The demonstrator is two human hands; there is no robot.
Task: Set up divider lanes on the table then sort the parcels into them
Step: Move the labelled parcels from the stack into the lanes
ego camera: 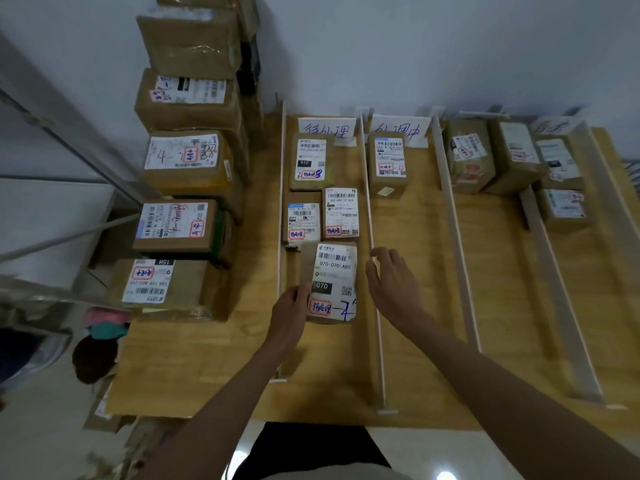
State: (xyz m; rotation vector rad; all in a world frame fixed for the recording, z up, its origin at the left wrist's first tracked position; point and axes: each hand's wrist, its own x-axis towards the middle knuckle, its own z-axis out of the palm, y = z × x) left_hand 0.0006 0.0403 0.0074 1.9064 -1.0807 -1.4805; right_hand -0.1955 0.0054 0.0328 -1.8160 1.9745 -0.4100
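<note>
Four dividers (372, 258): white strips running from far edge to near edge of wooden table (194, 375).
Wall (450, 46): white, behind far edge.
Stack (187, 174): boxes along left edge.
Parcel (332, 282): leftmost lane, near end.
Left hand (289, 311): fingers grasping parcel.
Right hand (393, 282): fingers released, relaxed.

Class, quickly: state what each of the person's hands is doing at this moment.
Left hand: grips the left edge of the parcel labelled 070.
Right hand: open, fingers relaxed, holding nothing, above the white divider.
</note>
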